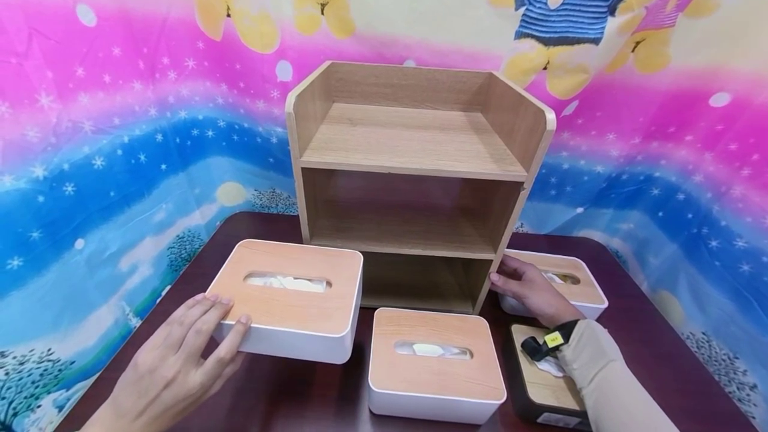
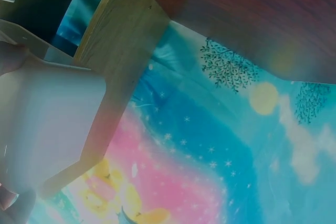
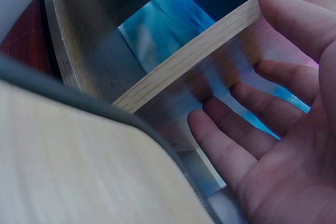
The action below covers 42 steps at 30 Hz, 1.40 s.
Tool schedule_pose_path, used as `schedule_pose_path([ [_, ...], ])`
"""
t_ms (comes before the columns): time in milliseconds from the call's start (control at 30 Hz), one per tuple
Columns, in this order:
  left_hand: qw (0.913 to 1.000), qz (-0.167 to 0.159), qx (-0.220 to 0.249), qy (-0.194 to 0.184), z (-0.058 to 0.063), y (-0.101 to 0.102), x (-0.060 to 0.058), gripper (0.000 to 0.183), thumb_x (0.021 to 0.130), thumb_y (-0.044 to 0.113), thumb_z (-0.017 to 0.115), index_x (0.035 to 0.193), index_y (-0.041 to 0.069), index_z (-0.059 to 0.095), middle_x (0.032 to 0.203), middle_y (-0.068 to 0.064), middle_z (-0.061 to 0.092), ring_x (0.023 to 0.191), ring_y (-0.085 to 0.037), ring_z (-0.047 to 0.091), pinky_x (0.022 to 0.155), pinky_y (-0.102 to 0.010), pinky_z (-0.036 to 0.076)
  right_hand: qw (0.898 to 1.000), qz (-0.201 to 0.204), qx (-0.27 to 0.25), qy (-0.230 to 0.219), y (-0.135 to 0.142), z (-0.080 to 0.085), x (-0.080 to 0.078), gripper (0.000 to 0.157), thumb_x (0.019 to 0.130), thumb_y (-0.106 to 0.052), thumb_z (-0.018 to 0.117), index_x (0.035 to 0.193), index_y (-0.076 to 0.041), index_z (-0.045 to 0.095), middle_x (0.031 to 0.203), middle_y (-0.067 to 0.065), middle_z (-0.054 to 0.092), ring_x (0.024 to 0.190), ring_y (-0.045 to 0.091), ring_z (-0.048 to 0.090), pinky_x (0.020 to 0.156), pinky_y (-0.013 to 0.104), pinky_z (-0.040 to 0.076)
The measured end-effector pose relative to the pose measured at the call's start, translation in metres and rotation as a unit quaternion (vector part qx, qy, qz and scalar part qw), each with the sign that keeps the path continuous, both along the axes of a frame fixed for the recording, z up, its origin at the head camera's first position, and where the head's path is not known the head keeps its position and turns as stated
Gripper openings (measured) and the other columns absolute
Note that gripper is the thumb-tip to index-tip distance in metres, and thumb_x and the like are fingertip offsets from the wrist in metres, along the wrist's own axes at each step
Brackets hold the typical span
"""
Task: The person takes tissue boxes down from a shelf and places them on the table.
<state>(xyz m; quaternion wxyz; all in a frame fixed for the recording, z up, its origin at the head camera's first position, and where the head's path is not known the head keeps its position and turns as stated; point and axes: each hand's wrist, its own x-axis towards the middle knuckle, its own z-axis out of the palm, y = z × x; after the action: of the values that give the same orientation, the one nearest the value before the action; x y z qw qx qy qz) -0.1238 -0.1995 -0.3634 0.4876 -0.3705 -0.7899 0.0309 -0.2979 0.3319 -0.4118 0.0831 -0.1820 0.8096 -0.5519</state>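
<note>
My left hand (image 1: 180,355) grips the left front corner of a white tissue box (image 1: 294,309) with a light wood lid, its fingertips at the lid's edge. This box overlaps the lower left of a wooden shelf unit (image 1: 414,142); in the left wrist view the box's pale underside (image 2: 55,121) shows. At the shelf's right side is my right hand (image 1: 534,291), thumb at the front edge. The right wrist view shows that hand (image 3: 289,129) with fingers spread, fingertips against the side panel (image 3: 226,77). Tissue shows in the box's slot.
A second white tissue box (image 1: 438,369) stands in front of the shelf. Another white one (image 1: 585,285) sits right of the shelf, partly behind the right hand. Below it lies a black tissue box (image 1: 540,379), partly covered by the right forearm. All stand on a dark table (image 1: 282,392).
</note>
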Motion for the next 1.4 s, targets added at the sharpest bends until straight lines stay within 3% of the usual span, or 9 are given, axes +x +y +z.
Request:
schedule_pose_path([
  [767,0.9997,0.0,-0.004,-0.025,-0.022,-0.015,0.001,0.042,0.102,0.036,0.035,0.117,0.007,0.061,0.109,-0.03,0.059,0.094,-0.046,0.058,0.113,-0.039,0.016,1.0,-0.006,0.016,0.006,0.001,0.003,-0.001,0.066,0.096,-0.027,0.062,0.152,-0.009,0.032,0.143,0.019,0.046,0.122,0.04,0.052,0.1,0.053,0.04],
  [1100,0.9987,-0.008,-0.011,-0.049,-0.031,-0.021,0.002,0.044,0.103,0.035,0.033,0.118,0.005,0.061,0.11,-0.029,0.06,0.095,-0.044,0.059,0.114,-0.039,0.015,1.0,-0.007,0.017,0.01,0.0,0.002,-0.002,0.065,0.097,-0.026,0.062,0.152,-0.008,0.033,0.142,0.02,0.047,0.121,0.039,0.053,0.099,0.045,0.044],
  [1300,0.9989,-0.033,-0.014,-0.032,-0.038,-0.023,0.0,0.039,0.102,0.03,0.036,0.115,0.003,0.062,0.107,-0.03,0.06,0.093,-0.045,0.059,0.114,-0.04,0.017,1.0,-0.007,0.009,0.007,0.0,0.0,-0.001,0.064,0.097,-0.025,0.062,0.151,-0.007,0.034,0.142,0.02,0.047,0.122,0.038,0.053,0.095,0.034,0.047],
  [1400,0.9983,-0.035,-0.023,-0.042,-0.041,-0.024,0.002,0.04,0.103,0.026,0.033,0.116,0.003,0.062,0.108,-0.03,0.06,0.093,-0.045,0.058,0.114,-0.041,0.016,1.0,-0.003,0.0,0.007,-0.001,0.0,-0.001,0.064,0.097,-0.024,0.062,0.151,-0.006,0.034,0.143,0.021,0.046,0.122,0.038,0.052,0.093,0.029,0.047],
])
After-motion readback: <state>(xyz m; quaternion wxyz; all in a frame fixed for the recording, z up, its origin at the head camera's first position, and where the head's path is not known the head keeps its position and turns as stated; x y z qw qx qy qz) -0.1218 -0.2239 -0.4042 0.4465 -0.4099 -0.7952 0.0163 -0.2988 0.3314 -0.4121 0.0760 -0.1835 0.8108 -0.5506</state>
